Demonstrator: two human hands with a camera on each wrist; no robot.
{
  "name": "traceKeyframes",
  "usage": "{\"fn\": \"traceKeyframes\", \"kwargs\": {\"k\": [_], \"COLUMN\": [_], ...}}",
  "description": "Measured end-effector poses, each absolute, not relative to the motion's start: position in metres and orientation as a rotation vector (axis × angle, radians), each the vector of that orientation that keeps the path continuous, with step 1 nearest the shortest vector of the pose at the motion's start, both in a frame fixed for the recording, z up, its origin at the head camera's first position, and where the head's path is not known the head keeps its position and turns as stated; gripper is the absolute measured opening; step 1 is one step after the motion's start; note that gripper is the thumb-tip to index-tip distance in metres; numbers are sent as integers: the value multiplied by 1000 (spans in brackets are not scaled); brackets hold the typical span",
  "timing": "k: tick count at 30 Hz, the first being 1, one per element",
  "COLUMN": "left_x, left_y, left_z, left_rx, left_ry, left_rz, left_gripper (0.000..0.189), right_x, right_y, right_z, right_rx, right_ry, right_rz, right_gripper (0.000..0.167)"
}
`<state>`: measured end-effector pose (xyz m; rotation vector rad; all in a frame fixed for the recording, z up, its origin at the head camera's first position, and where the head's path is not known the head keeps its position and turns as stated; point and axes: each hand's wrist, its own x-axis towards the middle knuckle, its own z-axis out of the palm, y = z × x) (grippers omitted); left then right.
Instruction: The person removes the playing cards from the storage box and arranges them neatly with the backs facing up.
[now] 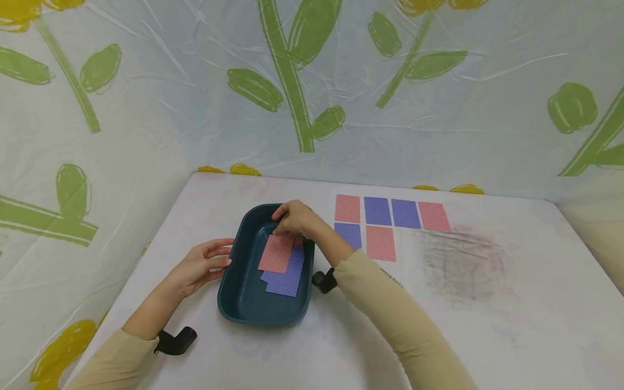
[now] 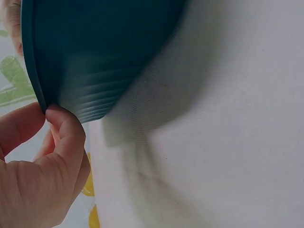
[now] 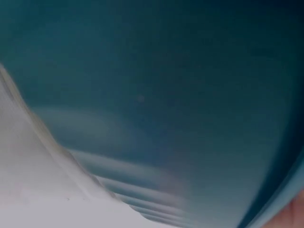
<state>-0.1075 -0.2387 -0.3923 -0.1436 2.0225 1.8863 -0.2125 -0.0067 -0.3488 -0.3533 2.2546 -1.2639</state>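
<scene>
A dark teal tub (image 1: 239, 303) is tilted and lifted off the table, as its shadow in the left wrist view shows. My left hand (image 1: 205, 265) is at its left side; up close, thumb and finger of that left hand (image 2: 52, 156) pinch the tub's rim (image 2: 29, 61). Inside lie a red-backed playing card (image 1: 275, 253) and blue-backed cards (image 1: 287, 283), partly overlapping. My right hand (image 1: 294, 219) reaches over the far right rim, bent fingers at the red card's upper edge. Whether they grip it is unclear. Mostly the tub's outer wall (image 3: 142, 95) fills the right wrist view.
Right of the tub, two rows of face-down cards lie on the white table: red (image 1: 348, 208), blue (image 1: 377, 211), blue (image 1: 406, 214) and red (image 1: 435, 216) behind, blue (image 1: 348, 235) and red (image 1: 381, 243) in front. A grey smudge (image 1: 463, 265) marks the cloth.
</scene>
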Motion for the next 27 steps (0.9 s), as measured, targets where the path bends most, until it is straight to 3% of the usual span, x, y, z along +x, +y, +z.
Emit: {"fn": "traceKeyframes", "kwargs": {"k": [17, 27], "left_x": [-110, -109], "left_y": [-235, -232], "left_z": [-392, -391], "left_rx": [-140, -144], "left_ry": [2032, 2018], "left_rz": [1867, 1881], "left_gripper": [59, 59], "right_x": [-217, -217], "right_y": [-6, -16], "right_z": [-341, -365], "right_rx": [-287, -286], "right_ry": [2168, 2345], "right_rz": [-1314, -1103], "right_gripper": [38, 34]}}
